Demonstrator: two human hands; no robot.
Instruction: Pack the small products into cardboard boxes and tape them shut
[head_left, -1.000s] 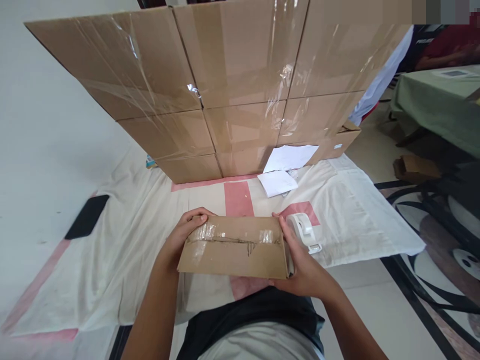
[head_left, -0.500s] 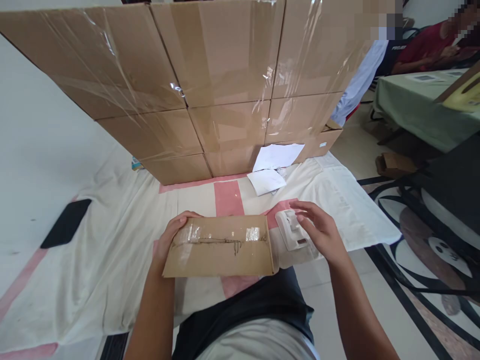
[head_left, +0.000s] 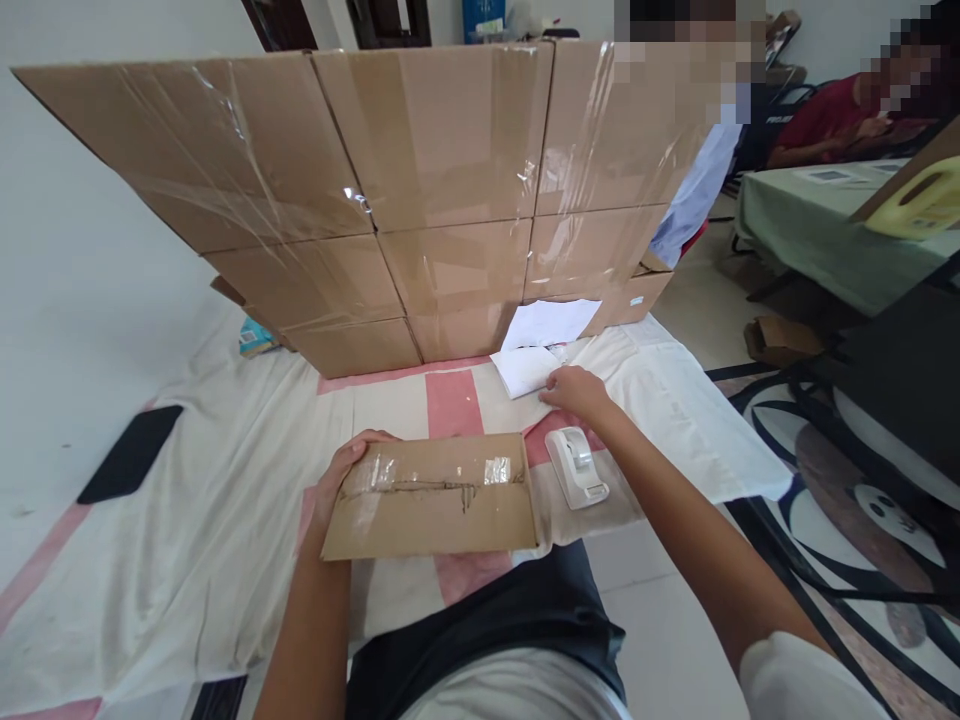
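Note:
A brown cardboard box [head_left: 431, 520] with clear tape across its upper face sits in front of me. My left hand [head_left: 346, 462] is wrapped round its left side, fingers over the far edge. Beyond the box, my right hand [head_left: 574, 388] is at the right corner of a folded white paper [head_left: 523, 368], its fingers curled and pinched at the edge; the fingertips are partly hidden. A white tape dispenser [head_left: 576, 468] stands on the cloth between the box and my right forearm. Another white sheet [head_left: 551, 322] leans against the cardboard wall behind the folded paper.
A tall taped cardboard partition [head_left: 450, 150] closes off the far side. A black phone-like slab [head_left: 131, 453] lies left on the striped cloth [head_left: 247, 520]. To the right are a dark chair [head_left: 885, 350], a green-covered table [head_left: 810, 225] and a person in red [head_left: 821, 125].
My right hand has gone from above the tape dispenser forward and left to the folded paper. The left hand stays on the box. The view has tipped up slightly.

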